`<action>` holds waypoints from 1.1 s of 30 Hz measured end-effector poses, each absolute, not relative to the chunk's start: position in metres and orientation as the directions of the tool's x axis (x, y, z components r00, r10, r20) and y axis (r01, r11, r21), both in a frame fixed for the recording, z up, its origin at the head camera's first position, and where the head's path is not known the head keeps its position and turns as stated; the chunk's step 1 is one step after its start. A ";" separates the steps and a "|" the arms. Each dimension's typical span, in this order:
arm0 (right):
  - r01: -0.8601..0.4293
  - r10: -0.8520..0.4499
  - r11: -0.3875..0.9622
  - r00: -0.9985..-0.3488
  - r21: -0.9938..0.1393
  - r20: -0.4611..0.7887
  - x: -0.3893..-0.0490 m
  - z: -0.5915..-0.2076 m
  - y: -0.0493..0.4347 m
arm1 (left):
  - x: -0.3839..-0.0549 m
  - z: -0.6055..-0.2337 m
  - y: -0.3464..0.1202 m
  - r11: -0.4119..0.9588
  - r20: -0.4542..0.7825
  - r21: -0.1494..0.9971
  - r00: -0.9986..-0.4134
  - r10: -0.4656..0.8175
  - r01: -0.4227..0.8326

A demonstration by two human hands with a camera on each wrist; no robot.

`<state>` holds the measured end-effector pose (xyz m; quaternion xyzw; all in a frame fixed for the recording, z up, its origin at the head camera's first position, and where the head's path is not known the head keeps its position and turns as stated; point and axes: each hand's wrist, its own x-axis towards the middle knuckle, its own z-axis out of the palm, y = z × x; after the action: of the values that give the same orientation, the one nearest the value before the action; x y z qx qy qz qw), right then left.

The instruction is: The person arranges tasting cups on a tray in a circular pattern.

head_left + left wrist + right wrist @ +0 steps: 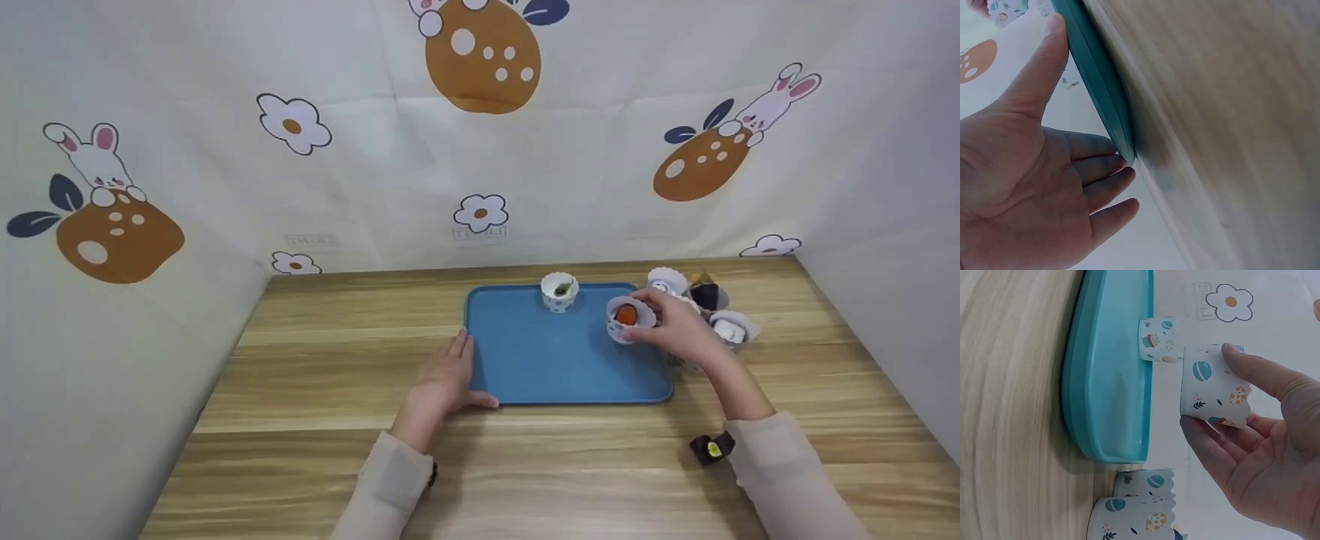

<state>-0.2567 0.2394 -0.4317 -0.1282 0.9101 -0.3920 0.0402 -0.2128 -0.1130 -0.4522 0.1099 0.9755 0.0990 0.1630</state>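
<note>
A blue tray (555, 360) lies on the wooden table. My left hand (446, 375) rests at its near left corner, fingers along the left side and thumb at the front edge. In the left wrist view the fingers (1112, 197) are fairly straight against the tray rim (1100, 84). My right hand (686, 330) pinches a patterned paper baking cup (619, 334) by its side, over the right part of the tray. Something orange-red (626, 315) sits inside that cup. Another paper cup (559, 300), holding something green and white, stands at the tray's back edge.
Right of the tray several more paper cups stand close together, one with white contents (729, 330) and one with dark contents (705, 294). A small dark item with a yellow flower mark (707, 449) lies beside the right sleeve. A printed curtain (360, 187) hangs behind the table.
</note>
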 end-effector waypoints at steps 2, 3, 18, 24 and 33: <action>-0.196 -0.262 0.657 -0.965 -0.728 0.023 -0.258 -0.432 0.238 | -0.212 -0.452 -0.113 0.956 -0.295 0.228 -0.923 0.249 0.185; -0.195 -0.264 0.651 -0.964 -0.734 0.022 -0.259 -0.433 0.237 | -0.213 -0.453 -0.113 0.956 -0.294 0.226 -0.922 0.251 0.188; -0.186 -0.241 0.645 -0.970 -0.741 0.033 -0.272 -0.442 0.223 | -0.212 -0.451 -0.115 0.957 -0.302 0.216 -0.919 0.253 0.193; -0.174 -0.235 0.649 -0.972 -0.740 0.022 -0.279 -0.448 0.218 | -0.212 -0.451 -0.115 0.956 -0.302 0.224 -0.919 0.255 0.191; -0.165 -0.225 0.679 -0.974 -0.716 0.012 -0.286 -0.453 0.211 | -0.214 -0.453 -0.114 0.954 -0.305 0.226 -0.916 0.263 0.198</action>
<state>-0.2857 0.2114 -0.4528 -0.1066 0.9153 -0.3865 0.0387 -0.2141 -0.1143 -0.4533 0.1182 0.9740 0.0958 0.1680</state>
